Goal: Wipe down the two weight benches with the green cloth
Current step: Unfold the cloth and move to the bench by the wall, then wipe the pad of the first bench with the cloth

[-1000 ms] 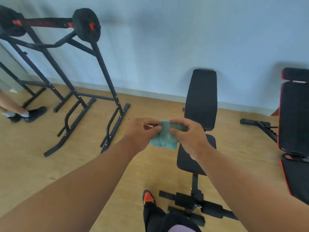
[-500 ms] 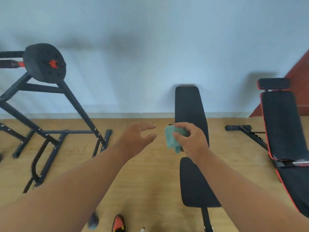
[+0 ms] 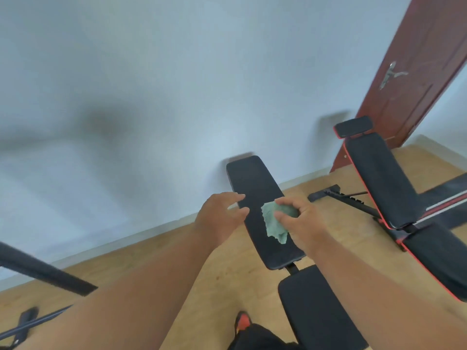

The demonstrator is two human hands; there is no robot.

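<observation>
A plain black weight bench (image 3: 255, 188) stands in the middle with its backrest raised toward the wall and its seat pad (image 3: 316, 304) nearer me. My right hand (image 3: 298, 218) is shut on the green cloth (image 3: 274, 224), which hangs over the middle of that backrest. My left hand (image 3: 222, 215) is open, fingers spread, at the backrest's left edge. A second black bench with red trim (image 3: 381, 183) stands to the right, its backrest also raised.
A dark red door (image 3: 419, 72) stands behind the right bench. Black bars of a barbell rack (image 3: 45, 274) cross the lower left over the wooden floor. My shoe with an orange toe (image 3: 242, 322) is at the bottom, left of the seat pad.
My left hand let go of the cloth and opened. My right hand carried the cloth onto the middle bench's backrest. The view swung right and tilted.
</observation>
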